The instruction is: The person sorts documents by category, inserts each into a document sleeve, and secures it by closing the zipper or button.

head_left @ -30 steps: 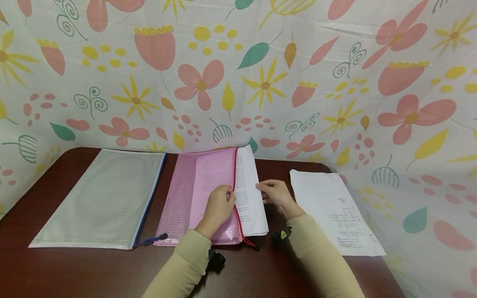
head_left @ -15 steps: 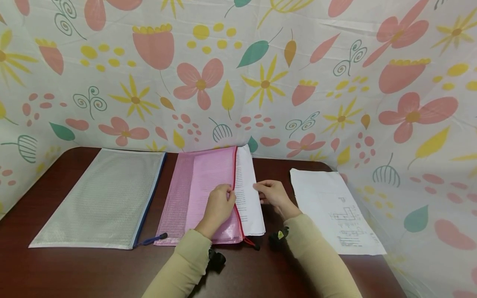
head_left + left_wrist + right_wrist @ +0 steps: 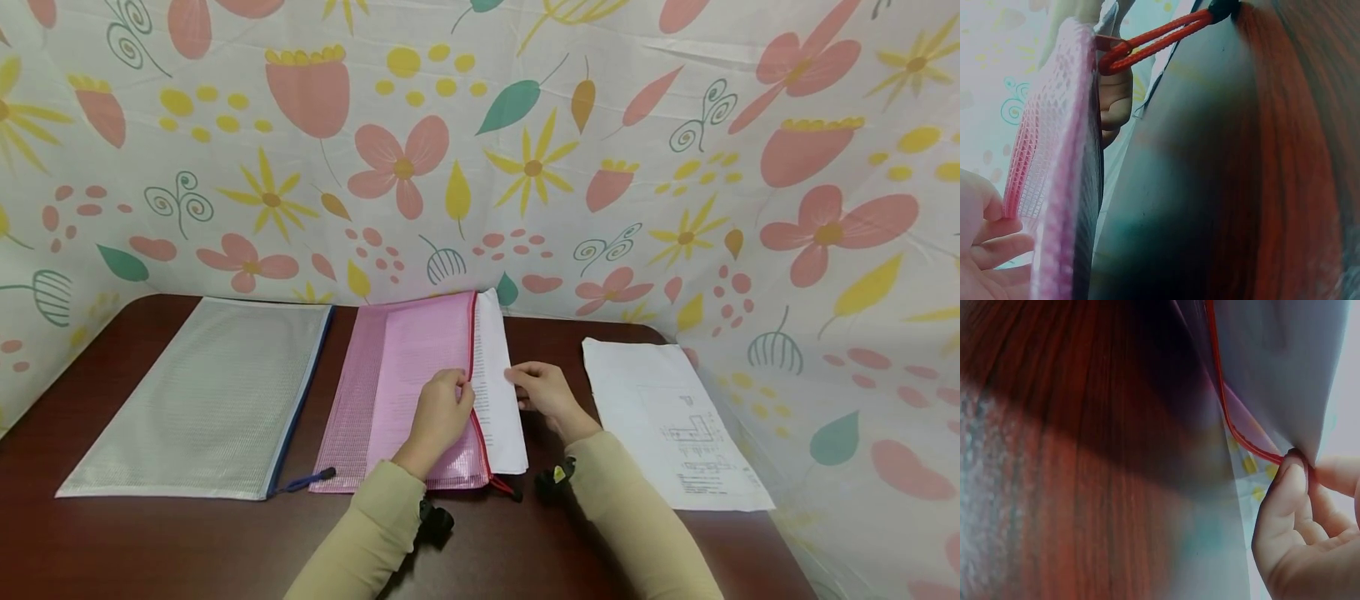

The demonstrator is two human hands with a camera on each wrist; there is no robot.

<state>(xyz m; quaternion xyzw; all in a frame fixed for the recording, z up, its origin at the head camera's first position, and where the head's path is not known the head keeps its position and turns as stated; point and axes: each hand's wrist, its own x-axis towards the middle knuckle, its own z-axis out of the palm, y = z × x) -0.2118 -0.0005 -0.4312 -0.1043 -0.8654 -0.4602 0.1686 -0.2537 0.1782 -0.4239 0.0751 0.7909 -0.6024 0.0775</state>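
A pink mesh zipper pouch (image 3: 351, 417) with a red zipper edge lies in the middle of the table in the head view. Printed papers (image 3: 501, 421) sit partly inside it, showing through the mesh, and a strip sticks out past its right side. My left hand (image 3: 437, 419) pinches the pouch's upper layer at the red edge; in the left wrist view the mesh is lifted between thumb and fingers. With thumb and fingertips my right hand (image 3: 551, 398) grips the papers by their right edge, seen close up in the right wrist view.
To the left lies a flat grey mesh pouch (image 3: 198, 400) with a blue zipper. White sheets with a line drawing (image 3: 693, 429) lie on the right of the dark wooden table (image 3: 225, 546). A flower-patterned curtain (image 3: 480, 150) hangs behind the table.
My right hand has moved left, sliding the papers further into the pink pouch, so the strip sticking out is narrower. The left hand has kept its place.
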